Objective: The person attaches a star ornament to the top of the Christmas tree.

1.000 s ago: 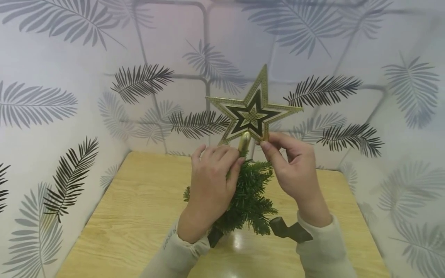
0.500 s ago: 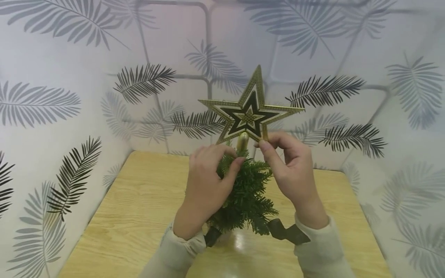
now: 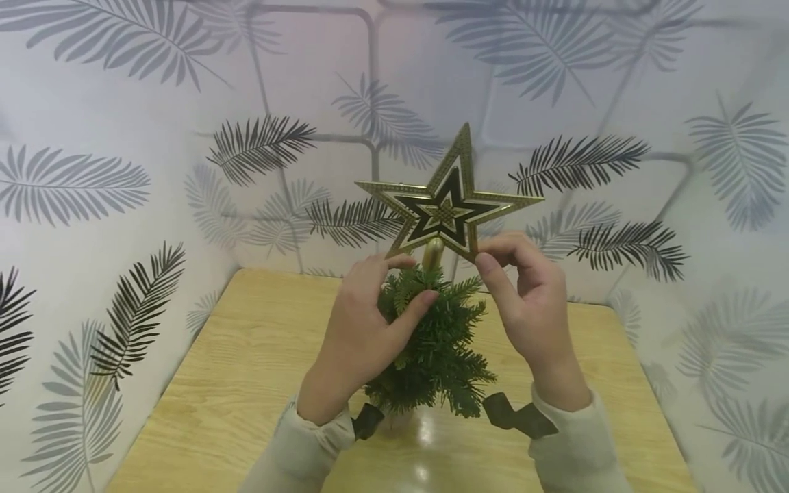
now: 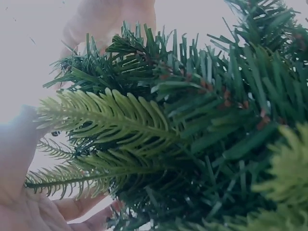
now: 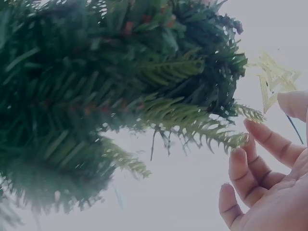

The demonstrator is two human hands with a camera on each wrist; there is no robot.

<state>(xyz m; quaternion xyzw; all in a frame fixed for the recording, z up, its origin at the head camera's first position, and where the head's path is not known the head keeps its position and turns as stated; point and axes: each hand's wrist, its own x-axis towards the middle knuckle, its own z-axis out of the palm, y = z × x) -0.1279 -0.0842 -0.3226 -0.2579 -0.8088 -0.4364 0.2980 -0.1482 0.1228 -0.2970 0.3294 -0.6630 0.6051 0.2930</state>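
Observation:
A gold star tree topper (image 3: pixel 445 212) with a dark inner band stands tilted on the tip of a small green artificial Christmas tree (image 3: pixel 440 349). Its gold tubular base (image 3: pixel 433 253) meets the top needles. My right hand (image 3: pixel 533 308) pinches the star's lower right point between thumb and fingers. Beside the treetop on the left, my left hand (image 3: pixel 364 322) has thumb and fingers spread apart around the upper branches. Needled sprigs (image 4: pixel 106 115) reach toward its palm in the left wrist view. In the right wrist view, the star (image 5: pixel 272 79) shows pale beyond the branches.
The tree stands on a light wood table (image 3: pixel 246 356). Leaf-patterned walls (image 3: pixel 327 55) rise close behind the table and at both sides. Dark straps (image 3: pixel 518 416) show at both sleeve cuffs, close to the lower branches.
My left hand has loosened from around the star's base, its thumb and fingers parting and shifting slightly left and down. My right hand stays at the star's lower right point; the star has shifted slightly.

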